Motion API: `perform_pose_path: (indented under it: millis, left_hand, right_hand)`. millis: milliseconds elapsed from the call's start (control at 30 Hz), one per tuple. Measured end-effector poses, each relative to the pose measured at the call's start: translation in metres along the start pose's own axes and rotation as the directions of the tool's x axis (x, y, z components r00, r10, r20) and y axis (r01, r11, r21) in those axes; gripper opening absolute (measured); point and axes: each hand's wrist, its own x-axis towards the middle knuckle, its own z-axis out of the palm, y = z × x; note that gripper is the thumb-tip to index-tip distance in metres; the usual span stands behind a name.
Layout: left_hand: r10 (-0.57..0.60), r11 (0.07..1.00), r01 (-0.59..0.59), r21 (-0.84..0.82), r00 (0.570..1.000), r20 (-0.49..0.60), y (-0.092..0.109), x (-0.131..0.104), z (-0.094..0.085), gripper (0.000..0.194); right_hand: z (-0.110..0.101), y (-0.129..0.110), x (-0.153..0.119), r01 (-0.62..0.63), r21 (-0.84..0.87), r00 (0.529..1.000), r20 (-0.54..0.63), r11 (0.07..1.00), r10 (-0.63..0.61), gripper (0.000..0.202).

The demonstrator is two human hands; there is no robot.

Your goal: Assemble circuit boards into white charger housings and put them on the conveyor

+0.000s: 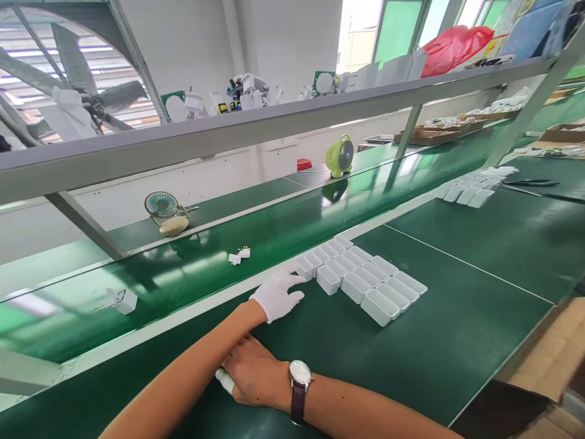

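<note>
My left hand (280,297), in a white glove, reaches over the green table with its thumb and fingers apart. Its fingertips are at the nearest of several small white open-topped plastic boxes (328,279) set close together in rows; whether they touch it is unclear. Under my left forearm lies my right hand (253,370), bare on its back, with a white covering at one fingertip and a watch (300,373) on the wrist. The fingers of this hand are curled and partly hidden, so what they hold, if anything, cannot be seen.
A green conveyor belt (274,235) runs behind the table, carrying small white parts (239,255) and a white box with wires (124,301). Two small fans (161,206) stand beyond it. A shelf rail (274,122) crosses above. More white boxes (470,188) and tweezers (532,182) lie right.
</note>
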Motion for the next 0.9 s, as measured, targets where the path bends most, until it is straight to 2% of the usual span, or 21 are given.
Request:
perform_pose_path:
  millis: [133, 200, 267, 333, 367, 400, 500, 600, 733, 800, 900]
  left_hand:
    - [0.035, 0.999, -0.036, 0.029, 0.999, 0.032, 0.003, 0.024, 0.016, 0.037]
    - [0.014, 0.999, -0.014, 0.029, 1.000, 0.002, -0.002, 0.023, 0.014, 0.028]
    - [-0.001, 1.000, 0.002, 0.026, 0.999, -0.035, -0.008, 0.013, 0.005, 0.015]
    - [-0.018, 1.000, 0.021, 0.023, 0.993, -0.120, -0.017, -0.009, -0.010, 0.007]
    - [-0.031, 0.999, 0.036, 0.019, 0.979, -0.201, -0.023, -0.024, -0.019, 0.008]
    - [-0.055, 0.998, 0.065, 0.024, 0.955, -0.290, -0.029, -0.042, -0.029, 0.011]
    - [-0.131, 0.985, 0.167, 0.038, 0.878, -0.461, -0.046, -0.102, -0.056, 0.008]
    - [-0.144, 0.970, 0.224, 0.091, 0.835, -0.531, -0.057, -0.164, -0.073, 0.007]
    - [-0.073, 0.932, 0.250, 0.261, 0.836, -0.544, -0.062, -0.226, -0.076, 0.008]
    - [-0.047, 0.915, 0.262, 0.308, 0.825, -0.563, -0.063, -0.242, -0.071, 0.007]
    - [-0.073, 0.910, 0.299, 0.286, 0.796, -0.602, -0.064, -0.250, -0.063, 0.009]
  right_hand:
    - [-0.002, 0.004, 0.001, 0.024, 0.080, 1.000, -0.017, 0.996, -0.023, 0.021]
    - [-0.002, 0.003, -0.001, 0.015, 0.097, 1.000, -0.028, 0.995, -0.012, 0.023]
    - [-0.002, 0.001, -0.003, -0.013, 0.083, 0.999, -0.036, 0.996, 0.016, 0.022]
    - [-0.002, 0.000, -0.004, -0.036, 0.052, 0.998, -0.043, 0.998, 0.038, 0.023]
    - [-0.003, 0.000, -0.004, -0.041, 0.037, 0.998, -0.047, 0.998, 0.043, 0.024]
    - [-0.003, 0.000, -0.004, -0.038, 0.029, 0.998, -0.050, 0.999, 0.040, 0.025]
    - [-0.003, 0.001, -0.004, -0.020, 0.038, 0.999, -0.049, 0.999, 0.022, 0.025]
    - [-0.002, 0.001, -0.004, -0.023, 0.081, 0.999, -0.037, 0.996, 0.027, 0.024]
    - [-0.006, 0.001, -0.003, -0.060, 0.182, 0.997, -0.034, 0.981, 0.067, 0.026]
    - [-0.010, 0.003, 0.002, -0.118, 0.275, 0.992, -0.015, 0.954, 0.127, 0.027]
    - [-0.014, 0.016, 0.021, -0.228, 0.380, 0.973, 0.049, 0.896, 0.227, 0.025]
